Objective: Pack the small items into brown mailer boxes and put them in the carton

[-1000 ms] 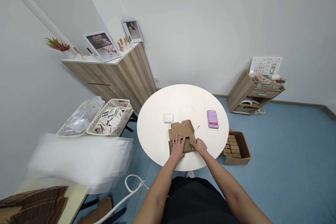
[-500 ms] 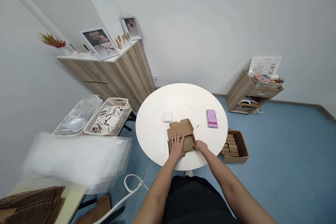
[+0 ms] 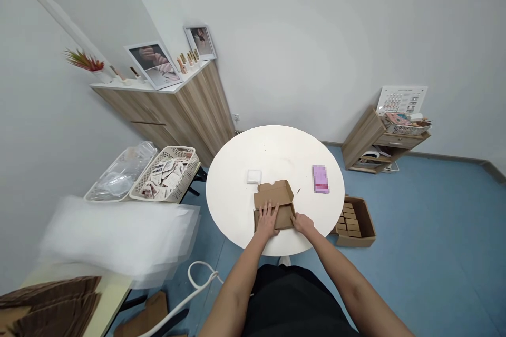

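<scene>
A packing room (basket (image 3: 185, 185) of packets (image 3: 165, 176), carton (image 3: 357, 241) of boxes (image 3: 351, 222))

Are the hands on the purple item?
No, the left hand and right hand both touch the cardboard box, apart from the purple item.

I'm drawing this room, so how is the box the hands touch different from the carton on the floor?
The box lies on the round table; the carton stands on the floor. The box is shallow; the carton has taller walls. The left hand and right hand touch the box, while the carton holds little boxes. Both are open brown cardboard.
</scene>
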`<state>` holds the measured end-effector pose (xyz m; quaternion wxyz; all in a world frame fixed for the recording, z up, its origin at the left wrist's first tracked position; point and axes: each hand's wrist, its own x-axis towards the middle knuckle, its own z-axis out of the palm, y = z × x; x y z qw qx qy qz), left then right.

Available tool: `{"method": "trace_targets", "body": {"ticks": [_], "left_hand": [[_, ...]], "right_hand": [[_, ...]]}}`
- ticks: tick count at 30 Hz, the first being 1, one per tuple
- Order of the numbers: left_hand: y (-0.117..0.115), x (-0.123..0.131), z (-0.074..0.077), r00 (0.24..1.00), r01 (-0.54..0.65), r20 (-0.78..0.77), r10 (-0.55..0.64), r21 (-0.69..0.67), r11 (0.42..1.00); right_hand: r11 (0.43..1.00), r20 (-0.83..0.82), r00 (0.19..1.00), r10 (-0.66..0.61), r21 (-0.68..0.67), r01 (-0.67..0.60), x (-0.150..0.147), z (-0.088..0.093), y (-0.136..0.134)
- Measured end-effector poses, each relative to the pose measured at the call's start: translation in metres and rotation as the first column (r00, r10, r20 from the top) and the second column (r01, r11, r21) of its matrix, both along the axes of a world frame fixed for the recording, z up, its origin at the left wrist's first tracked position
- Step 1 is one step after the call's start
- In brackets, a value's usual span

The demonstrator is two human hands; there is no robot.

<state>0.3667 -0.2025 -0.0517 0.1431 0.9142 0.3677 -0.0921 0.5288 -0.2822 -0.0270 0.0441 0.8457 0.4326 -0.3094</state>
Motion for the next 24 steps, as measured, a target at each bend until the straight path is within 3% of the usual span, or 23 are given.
{"method": "trace_targets", "body": {"ticks": [3, 5, 8, 12, 18, 21, 24], "left_hand": [[0.002, 0.000, 0.001, 0.999, 0.033, 0.005, -0.033, -0.005, 0.999], [0.002, 0.000, 0.001, 0.998, 0.053, 0.015, -0.053, -0.008, 0.999], [0.004, 0.001, 0.001, 0.996, 0.080, 0.036, -0.079, -0.027, 0.996], [0.006, 0.001, -0.001, 0.994, 0.098, 0.053, -0.096, -0.031, 0.995], [0.004, -0.010, 0.012, 0.979, 0.106, 0.175, -0.100, -0.024, 0.994], [-0.001, -0.028, 0.026, 0.946, -0.134, 0.303, 0.114, 0.046, 0.990], [-0.006, -0.046, 0.038, 0.896, -0.395, 0.280, 0.345, 0.147, 0.907]], "right_hand": [[0.975, 0.120, 0.988, 0.101, 0.185, -0.122, 0.003, 0.014, 0.000], [0.914, 0.173, 0.954, 0.245, 0.286, -0.286, 0.005, 0.021, 0.002], [0.853, 0.118, 0.890, 0.440, 0.254, -0.455, 0.003, 0.023, 0.007], [0.880, 0.020, 0.888, 0.459, 0.129, -0.458, -0.003, 0.013, 0.014], [0.890, -0.006, 0.896, 0.444, 0.120, -0.440, -0.005, 0.004, 0.020], [0.886, 0.008, 0.892, 0.452, 0.108, -0.450, -0.004, 0.004, 0.020], [0.888, 0.019, 0.892, 0.452, 0.091, -0.452, -0.004, 0.004, 0.020]]}}
